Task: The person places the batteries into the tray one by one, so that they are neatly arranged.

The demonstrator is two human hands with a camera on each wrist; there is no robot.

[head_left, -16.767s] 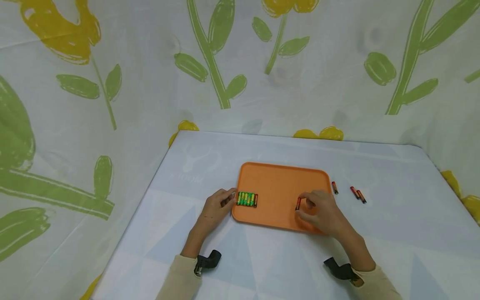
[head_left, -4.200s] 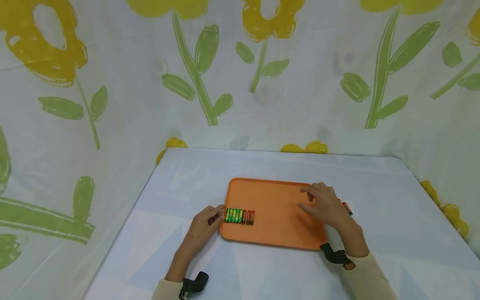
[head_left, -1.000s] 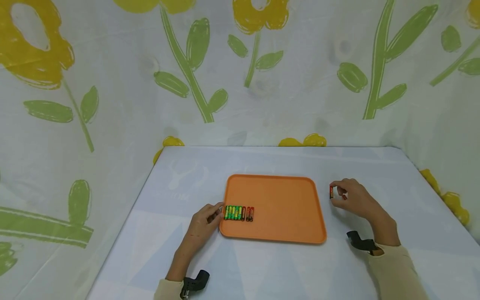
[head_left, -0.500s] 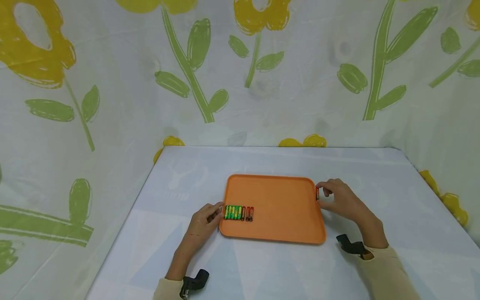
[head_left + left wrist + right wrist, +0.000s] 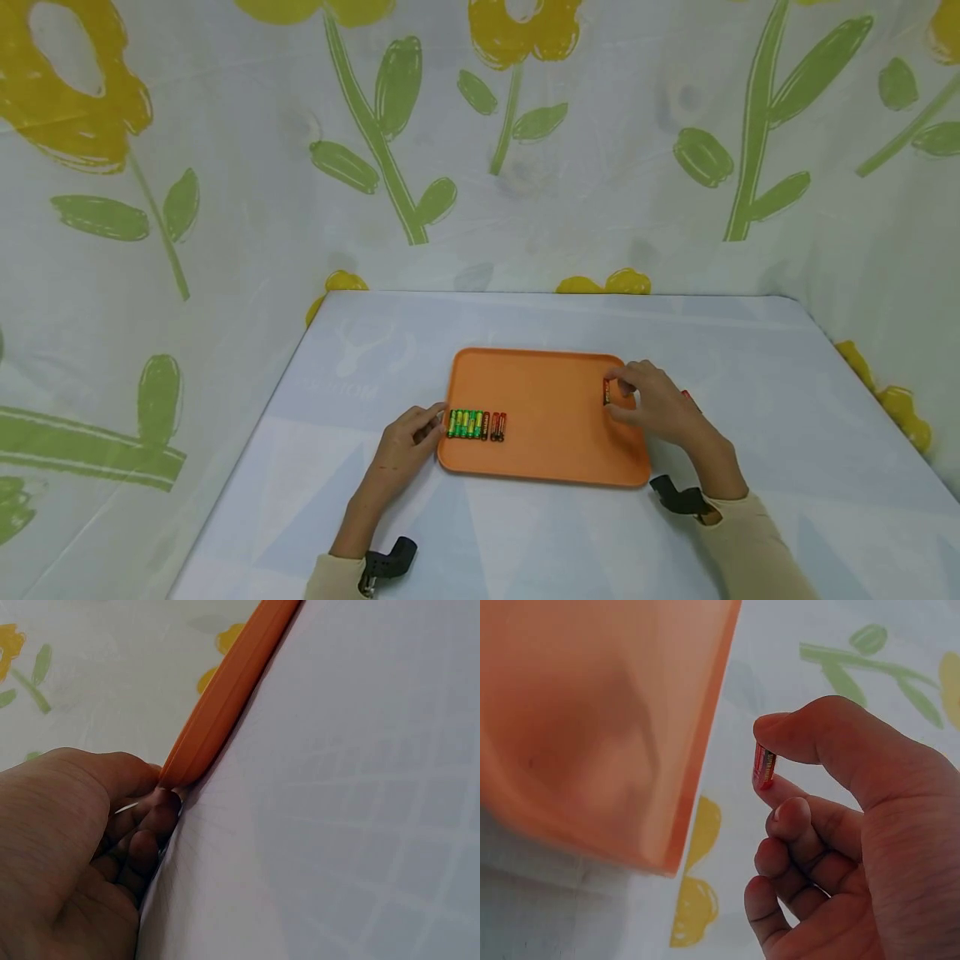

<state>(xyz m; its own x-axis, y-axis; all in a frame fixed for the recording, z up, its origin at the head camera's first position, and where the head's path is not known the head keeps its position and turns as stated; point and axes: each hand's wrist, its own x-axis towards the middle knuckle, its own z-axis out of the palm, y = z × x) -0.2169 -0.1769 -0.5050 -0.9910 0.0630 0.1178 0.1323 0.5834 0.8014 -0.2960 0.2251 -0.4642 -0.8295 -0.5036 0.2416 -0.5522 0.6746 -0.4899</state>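
Note:
My right hand (image 5: 651, 404) pinches a small red-and-black battery (image 5: 607, 392) between thumb and index finger, over the right part of the orange tray (image 5: 555, 475). In the right wrist view the battery (image 5: 764, 766) shows between thumb and fingertip, the other fingers curled below. My left hand (image 5: 405, 442) holds the tray's left edge; in the left wrist view thumb and fingers pinch its orange rim (image 5: 217, 705). Beside that hand, a row of batteries lies in the tray: several green-and-yellow ones (image 5: 466, 424) at the left, then red ones (image 5: 498, 427) to their right, with a narrow gap among the reds.
Another red battery (image 5: 691, 400) lies on the table right of the tray, partly hidden behind my right hand. The pale patterned tabletop (image 5: 540, 542) surrounds the tray. A flower-print cloth wall (image 5: 600, 192) rises behind the table and on its left.
Over the last second my right hand carried the red battery leftward from the table, across the tray's right rim. Earlier, red batteries joined the row. My left hand stays at the tray edge.

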